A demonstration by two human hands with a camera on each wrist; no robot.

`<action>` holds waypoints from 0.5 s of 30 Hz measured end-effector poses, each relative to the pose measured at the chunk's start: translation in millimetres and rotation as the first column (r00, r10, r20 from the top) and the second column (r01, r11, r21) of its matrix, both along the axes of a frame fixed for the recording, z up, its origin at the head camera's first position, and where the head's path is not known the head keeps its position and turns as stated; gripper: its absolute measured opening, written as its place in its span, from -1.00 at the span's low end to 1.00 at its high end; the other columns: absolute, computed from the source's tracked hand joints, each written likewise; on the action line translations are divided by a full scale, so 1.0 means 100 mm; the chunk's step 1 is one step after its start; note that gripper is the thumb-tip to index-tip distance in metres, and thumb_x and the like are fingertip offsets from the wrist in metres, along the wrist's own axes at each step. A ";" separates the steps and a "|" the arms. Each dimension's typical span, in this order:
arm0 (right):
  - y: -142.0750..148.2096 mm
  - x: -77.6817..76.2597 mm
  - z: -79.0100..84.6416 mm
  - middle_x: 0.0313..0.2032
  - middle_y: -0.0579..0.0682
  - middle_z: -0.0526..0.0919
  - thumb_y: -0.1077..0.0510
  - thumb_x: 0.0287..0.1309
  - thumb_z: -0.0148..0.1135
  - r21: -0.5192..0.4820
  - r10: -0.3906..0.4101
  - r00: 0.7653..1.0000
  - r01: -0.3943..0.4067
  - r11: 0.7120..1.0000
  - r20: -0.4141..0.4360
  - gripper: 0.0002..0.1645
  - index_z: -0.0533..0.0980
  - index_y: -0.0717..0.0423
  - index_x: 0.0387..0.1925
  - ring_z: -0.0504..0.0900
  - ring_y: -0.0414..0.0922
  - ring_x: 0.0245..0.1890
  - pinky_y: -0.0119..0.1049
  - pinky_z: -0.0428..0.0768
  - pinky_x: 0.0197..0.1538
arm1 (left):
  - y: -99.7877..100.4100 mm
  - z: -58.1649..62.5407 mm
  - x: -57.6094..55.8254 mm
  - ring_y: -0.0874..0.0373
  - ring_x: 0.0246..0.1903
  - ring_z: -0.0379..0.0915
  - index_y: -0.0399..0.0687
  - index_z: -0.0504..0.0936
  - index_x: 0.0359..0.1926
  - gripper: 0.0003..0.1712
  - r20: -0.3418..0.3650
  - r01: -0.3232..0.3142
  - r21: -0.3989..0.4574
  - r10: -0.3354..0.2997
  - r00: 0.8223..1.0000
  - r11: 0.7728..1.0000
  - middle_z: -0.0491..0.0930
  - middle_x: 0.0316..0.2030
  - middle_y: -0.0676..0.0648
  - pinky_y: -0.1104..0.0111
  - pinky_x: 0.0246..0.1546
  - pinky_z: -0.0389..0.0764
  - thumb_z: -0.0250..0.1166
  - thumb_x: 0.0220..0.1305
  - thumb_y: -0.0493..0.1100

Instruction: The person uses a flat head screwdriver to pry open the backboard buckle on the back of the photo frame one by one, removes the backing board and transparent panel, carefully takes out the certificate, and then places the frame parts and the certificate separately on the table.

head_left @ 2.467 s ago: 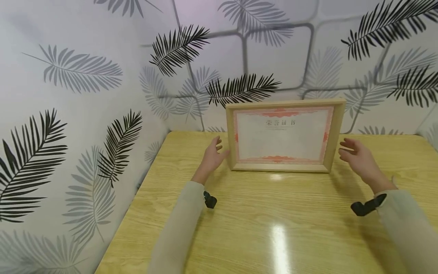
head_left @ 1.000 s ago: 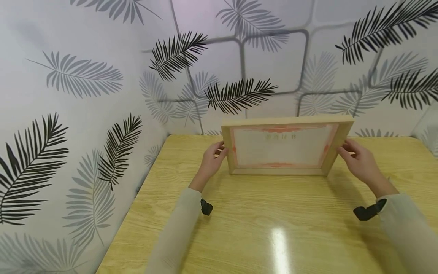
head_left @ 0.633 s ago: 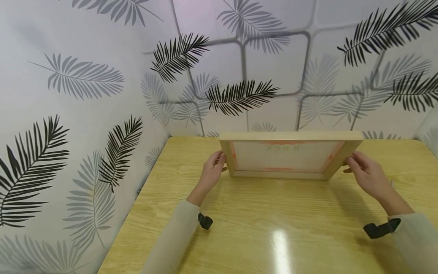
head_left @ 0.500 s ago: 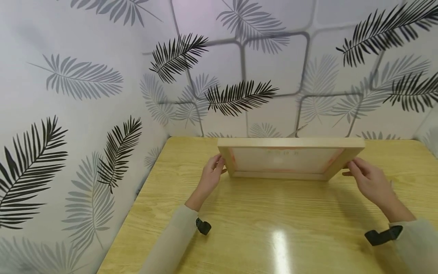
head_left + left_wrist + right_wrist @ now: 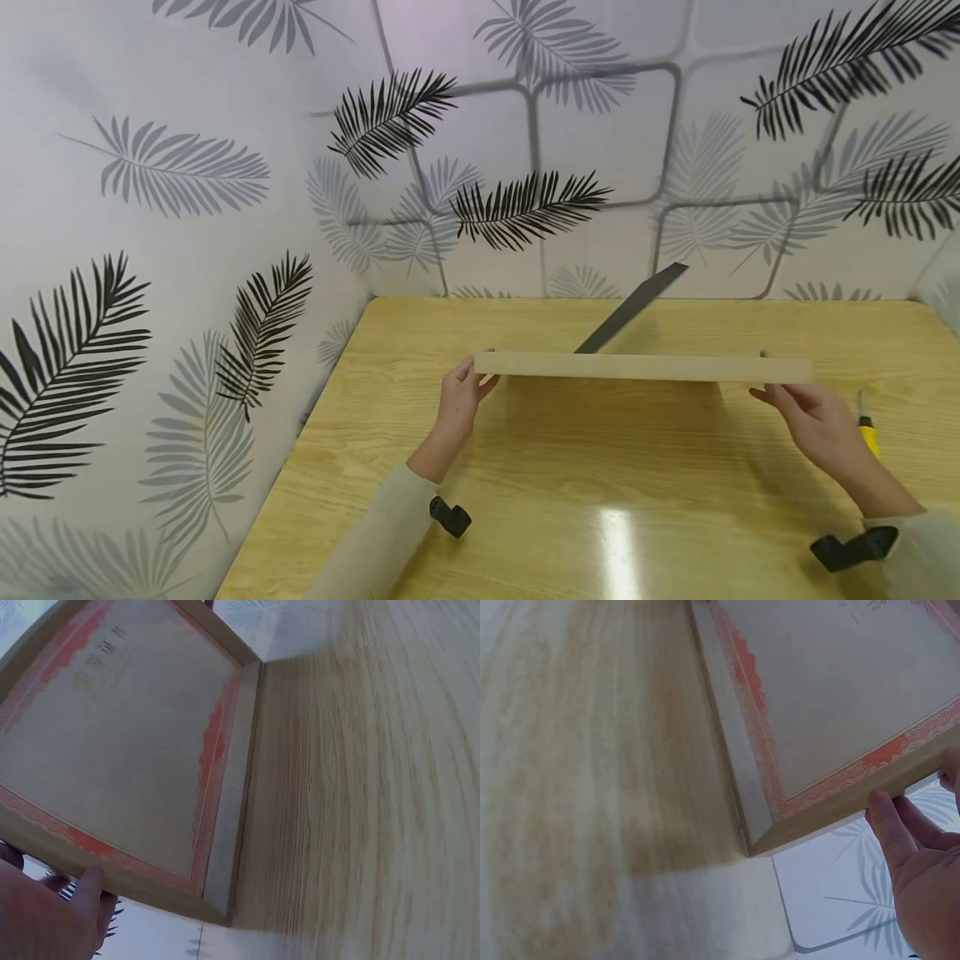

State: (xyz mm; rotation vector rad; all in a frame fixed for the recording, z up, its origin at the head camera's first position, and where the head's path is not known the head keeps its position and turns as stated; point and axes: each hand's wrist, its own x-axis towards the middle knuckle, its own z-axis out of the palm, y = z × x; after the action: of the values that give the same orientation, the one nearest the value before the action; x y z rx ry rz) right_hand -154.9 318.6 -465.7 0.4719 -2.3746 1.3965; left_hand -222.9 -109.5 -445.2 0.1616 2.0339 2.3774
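A pale wooden picture frame (image 5: 641,367) leans steeply toward me, so the head view shows mostly its top edge. Its lower edge appears to rest on the table. Inside it is a white certificate (image 5: 112,742) with a red border and faint Chinese lettering, seen in both wrist views. My left hand (image 5: 456,404) grips the left side of the frame with the thumb in front and fingers behind. On the opposite side my right hand (image 5: 817,425) holds the frame between thumb and fingers. A dark grey support leg (image 5: 633,308) sticks up behind the frame.
A tool with a yellow handle (image 5: 868,437) and a thin metal shaft lies on the table, partly hidden by my right hand. The wood-grain table (image 5: 555,492) meets a feather-patterned wall (image 5: 247,200) at the back and left.
The frame stood facing me with my hands apart from its sides. Both hands have taken hold and tilted its top toward me and down, exposing the support leg and yellow-handled tool.
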 end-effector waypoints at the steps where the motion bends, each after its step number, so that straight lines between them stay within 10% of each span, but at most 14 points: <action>1: 0.01 0.01 -0.02 0.19 -0.45 0.35 0.36 0.38 -0.08 0.004 -0.001 1.000 0.001 1.000 0.008 -0.56 0.40 0.21 0.24 0.43 -0.59 -0.03 -0.72 0.37 -0.09 | 0.01 0.00 0.01 -0.14 0.23 0.25 -0.53 0.42 0.14 -0.55 0.020 -0.006 0.027 0.006 1.000 1.000 0.33 0.20 -0.33 0.20 0.11 0.40 -0.06 0.49 -0.19; 10: 0.03 0.06 -0.03 0.32 -0.41 0.16 0.17 0.41 -0.02 0.089 -0.040 0.986 0.025 0.996 0.161 -0.47 0.25 0.17 0.35 0.11 -0.66 0.15 -0.79 0.22 -0.06 | 0.02 0.01 0.05 0.16 -0.14 0.49 -0.55 0.38 0.18 -0.52 0.126 -0.040 0.019 0.038 0.991 0.999 0.43 0.10 -0.37 0.35 -0.06 0.51 -0.06 0.43 -0.21; 15: 0.06 0.10 -0.03 0.26 -0.50 0.19 0.19 0.43 -0.09 0.035 -0.013 0.958 0.003 0.999 0.286 -0.45 0.17 0.06 0.41 0.28 -0.67 -0.01 -0.69 0.39 -0.23 | -0.01 -0.03 0.06 -0.04 0.15 0.34 -0.50 0.32 0.24 -0.49 0.148 -0.003 -0.008 0.004 0.989 1.000 0.31 0.23 -0.35 0.22 0.10 0.41 -0.08 0.43 -0.20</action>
State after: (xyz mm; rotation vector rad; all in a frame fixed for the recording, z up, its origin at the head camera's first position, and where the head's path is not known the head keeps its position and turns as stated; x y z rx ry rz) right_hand -145.0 324.6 -468.6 0.2828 -2.6273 1.5118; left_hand -216.8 -110.8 -447.8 -0.0190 1.9783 2.3064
